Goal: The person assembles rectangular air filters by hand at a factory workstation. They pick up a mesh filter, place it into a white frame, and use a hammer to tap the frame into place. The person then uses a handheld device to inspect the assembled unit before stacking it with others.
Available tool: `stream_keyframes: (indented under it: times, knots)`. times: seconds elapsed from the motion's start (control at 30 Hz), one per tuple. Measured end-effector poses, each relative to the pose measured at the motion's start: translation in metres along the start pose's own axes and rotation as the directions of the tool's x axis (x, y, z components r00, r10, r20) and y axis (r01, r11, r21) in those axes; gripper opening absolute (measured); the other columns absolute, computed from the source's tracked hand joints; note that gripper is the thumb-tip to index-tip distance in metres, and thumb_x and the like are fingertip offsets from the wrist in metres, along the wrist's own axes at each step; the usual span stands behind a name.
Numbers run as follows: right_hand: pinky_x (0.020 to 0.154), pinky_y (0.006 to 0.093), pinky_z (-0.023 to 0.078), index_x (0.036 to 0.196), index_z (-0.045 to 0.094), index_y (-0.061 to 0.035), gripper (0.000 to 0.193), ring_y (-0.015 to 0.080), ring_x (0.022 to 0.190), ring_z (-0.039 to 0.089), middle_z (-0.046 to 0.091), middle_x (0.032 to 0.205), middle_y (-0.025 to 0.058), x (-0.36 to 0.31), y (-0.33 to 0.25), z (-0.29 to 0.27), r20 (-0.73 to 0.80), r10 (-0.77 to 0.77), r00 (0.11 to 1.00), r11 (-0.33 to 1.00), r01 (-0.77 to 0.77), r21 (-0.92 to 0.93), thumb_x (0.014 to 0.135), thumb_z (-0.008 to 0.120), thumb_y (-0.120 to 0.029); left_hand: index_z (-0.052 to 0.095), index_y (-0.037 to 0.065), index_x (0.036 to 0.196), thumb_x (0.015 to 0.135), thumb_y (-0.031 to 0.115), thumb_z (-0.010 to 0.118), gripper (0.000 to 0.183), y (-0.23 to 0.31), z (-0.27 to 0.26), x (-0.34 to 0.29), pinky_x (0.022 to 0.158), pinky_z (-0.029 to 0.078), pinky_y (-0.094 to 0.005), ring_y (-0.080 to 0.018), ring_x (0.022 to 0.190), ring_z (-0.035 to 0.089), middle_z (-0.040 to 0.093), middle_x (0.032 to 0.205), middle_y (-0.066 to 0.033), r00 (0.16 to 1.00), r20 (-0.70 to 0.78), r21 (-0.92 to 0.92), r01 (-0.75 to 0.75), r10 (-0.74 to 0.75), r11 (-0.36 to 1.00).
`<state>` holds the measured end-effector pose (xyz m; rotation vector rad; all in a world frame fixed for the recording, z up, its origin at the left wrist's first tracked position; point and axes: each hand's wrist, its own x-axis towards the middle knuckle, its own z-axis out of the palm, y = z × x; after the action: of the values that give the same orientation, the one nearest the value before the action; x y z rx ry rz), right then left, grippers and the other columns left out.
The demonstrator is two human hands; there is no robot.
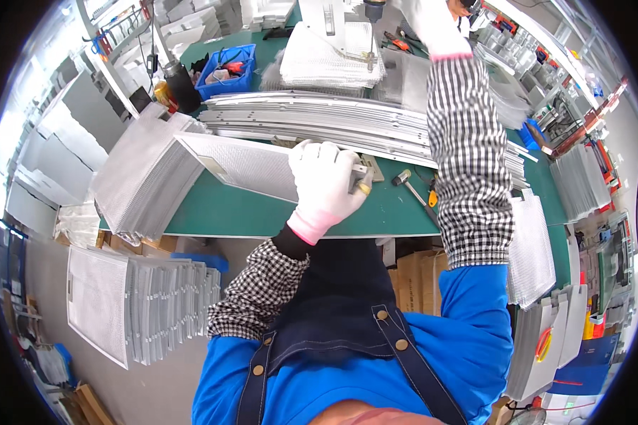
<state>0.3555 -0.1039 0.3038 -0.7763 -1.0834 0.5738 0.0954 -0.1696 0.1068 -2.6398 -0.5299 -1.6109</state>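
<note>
My left hand (326, 185), in a white glove with a pink cuff, is closed around the right end of a metal-framed mesh panel (252, 164). This panel stands tilted on edge over the green workbench (227, 214); its left end touches a stack of mesh panels (145, 170). A small bit of metal shows at the fingers of that hand. Stretched far forward to the top edge, my gloved right hand (432, 28) has its fingers partly cut off, so its grip is unclear. Close to it hangs a dark tool tip (373, 10) above a pile of mesh sheets (326, 60).
Long metal strips (319, 120) lie across the bench. A hammer (412, 193) rests near its front edge. Behind are a blue bin (227, 71) and a dark bottle (181, 86). More framed panels (99, 304) stand at the lower left, and mesh sheets (532, 248) at the right.
</note>
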Motion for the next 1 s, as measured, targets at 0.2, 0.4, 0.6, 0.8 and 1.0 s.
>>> stream_keyframes:
  times: [0.2,0.4,0.6,0.8,1.0]
  knots:
    - [0.057,0.0232,0.047,0.112,0.066,-0.0097,0.026,0.0083,0.065,0.060,0.064,0.079,-0.0024,-0.020,-0.060,0.033,0.006,-0.132,0.991,0.925,0.126,-0.359,0.097,0.068,-0.030,0.071,0.016,0.100,0.069,0.036,0.084,0.039,0.023,0.016,0.016,0.111,0.028,-0.0614,-0.0298,0.099,0.055,0.056,0.092,-0.0063,0.996,-0.085,-0.074,0.025,-0.031,0.997]
    - [0.086,0.0277,0.046,0.123,0.062,0.0004,0.031,0.0145,0.093,0.061,0.067,0.106,0.0077,-0.088,-0.081,0.064,0.274,-0.466,0.841,0.604,0.529,-0.596,0.104,0.051,-0.021,0.073,0.012,0.095,0.070,0.034,0.083,0.035,0.022,0.020,0.022,0.113,0.027,-0.0616,-0.0329,0.102,0.053,0.057,0.094,-0.0098,0.992,0.013,-0.058,0.123,-0.122,0.991]
    - [0.079,0.0245,0.043,0.115,0.065,0.0005,0.032,0.0102,0.088,0.056,0.062,0.097,0.0022,-0.112,-0.084,0.089,0.190,-0.411,0.892,0.710,0.444,-0.547,0.104,0.053,-0.027,0.077,0.016,0.099,0.070,0.031,0.081,0.033,0.015,0.030,0.016,0.112,0.028,-0.0602,-0.0346,0.114,0.050,0.063,0.108,-0.0118,0.987,-0.049,-0.138,0.143,-0.151,0.980]
    - [0.065,0.0221,0.040,0.097,0.065,-0.0059,0.025,0.0043,0.076,0.053,0.058,0.085,-0.0018,-0.117,-0.099,0.084,0.225,-0.176,0.958,0.940,0.232,-0.250,0.098,0.063,-0.031,0.074,0.018,0.108,0.068,0.029,0.082,0.041,0.014,0.042,0.006,0.112,0.028,-0.0591,-0.0378,0.122,0.048,0.059,0.125,-0.0127,0.989,-0.027,-0.148,0.140,-0.146,0.979]
    - [0.071,0.0245,0.046,0.107,0.064,-0.0024,0.028,0.0088,0.082,0.058,0.062,0.092,0.0017,-0.110,-0.087,0.071,0.223,-0.424,0.878,0.683,0.472,-0.557,0.098,0.062,-0.029,0.073,0.018,0.111,0.066,0.030,0.084,0.047,0.018,0.062,-0.004,0.110,0.028,-0.0587,-0.0384,0.120,0.049,0.057,0.126,-0.0127,0.977,0.088,-0.277,0.211,-0.194,0.937]
